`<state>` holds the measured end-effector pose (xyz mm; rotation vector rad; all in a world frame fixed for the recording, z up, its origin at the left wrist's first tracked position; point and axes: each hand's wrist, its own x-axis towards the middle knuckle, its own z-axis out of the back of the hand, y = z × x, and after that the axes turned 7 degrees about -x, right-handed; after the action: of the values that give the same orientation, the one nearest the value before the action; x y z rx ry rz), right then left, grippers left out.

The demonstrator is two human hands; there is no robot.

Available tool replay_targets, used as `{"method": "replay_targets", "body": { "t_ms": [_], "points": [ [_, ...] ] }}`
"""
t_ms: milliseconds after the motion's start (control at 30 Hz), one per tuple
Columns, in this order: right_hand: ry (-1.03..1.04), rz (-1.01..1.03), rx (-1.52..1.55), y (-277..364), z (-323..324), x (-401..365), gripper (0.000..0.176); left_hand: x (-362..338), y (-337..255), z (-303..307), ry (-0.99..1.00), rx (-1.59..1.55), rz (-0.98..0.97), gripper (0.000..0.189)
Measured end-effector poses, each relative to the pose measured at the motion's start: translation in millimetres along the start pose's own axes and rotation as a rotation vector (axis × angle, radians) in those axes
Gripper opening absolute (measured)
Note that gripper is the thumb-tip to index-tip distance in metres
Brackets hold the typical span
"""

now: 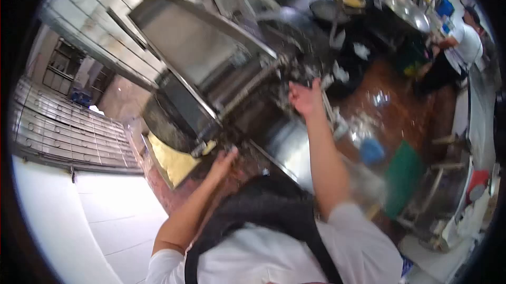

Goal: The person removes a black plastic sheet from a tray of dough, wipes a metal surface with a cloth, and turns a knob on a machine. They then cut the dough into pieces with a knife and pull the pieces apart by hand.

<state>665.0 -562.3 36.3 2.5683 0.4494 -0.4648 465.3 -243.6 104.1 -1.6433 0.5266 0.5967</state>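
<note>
In front of me stands a metal machine with a wide, shallow steel tray (190, 41) tilted on top. My right hand (305, 98) is raised by the machine's right end, palm turned up, with thumb and fingers apart and nothing in it. Lower on the left, my left hand (225, 163) reaches toward the machine's near lower edge; its fingers are blurred, and I cannot tell whether they grip anything. A yellow slab (171, 160) lies in a shallow container left of that hand. Between my forearms is a shiny metal panel (292, 149).
A person in a white shirt (464, 47) stands at the far right near a large metal pan (406, 7). A green panel (403, 178) and a blue item (372, 151) are to my right above a wet reddish floor (390, 97). Metal shutters (68, 126) line the left.
</note>
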Motion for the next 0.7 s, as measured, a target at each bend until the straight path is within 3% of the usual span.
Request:
{"method": "replay_targets", "body": {
  "t_ms": [67,133,167,200,233,300,367,467,533,633,700],
  "points": [
    [-0.188,0.01,0.196,7,-30,4,0.106,9,-5,-23,-0.126,-0.114,0.076,0.06],
    [-0.187,0.018,0.239,6,-25,27,0.106,27,8,-23,-0.188,-0.195,0.079,0.053],
    [-0.205,0.028,0.293,1,-17,38,0.105,32,13,-19,-0.179,-0.186,0.063,0.04],
    [-0.231,0.049,0.334,-1,-22,38,0.095,36,18,-16,-0.173,-0.179,0.05,0.028],
    [-0.241,0.025,0.33,-1,-23,39,0.095,39,25,-13,-0.192,-0.188,0.063,0.028],
    [-0.269,0.064,0.416,5,-24,42,0.078,43,35,-6,-0.037,-0.245,-0.069,0.021],
    [-0.133,0.119,0.479,11,-14,53,0.064,42,36,-8,-0.057,-0.198,-0.156,0.023],
    [-0.265,0.127,0.482,15,-44,37,0.062,32,18,-10,0.02,-0.238,-0.044,0.025],
    [-0.391,0.137,0.506,14,-53,36,0.062,15,-9,-30,-0.188,-0.329,0.13,0.028],
    [-0.295,0.13,0.537,18,-38,48,0.064,37,5,-16,-0.152,-0.291,0.195,0.028],
    [-0.294,0.115,0.576,20,-20,57,0.058,49,21,-6,-0.164,-0.32,0.116,0.028]
  ]
}}
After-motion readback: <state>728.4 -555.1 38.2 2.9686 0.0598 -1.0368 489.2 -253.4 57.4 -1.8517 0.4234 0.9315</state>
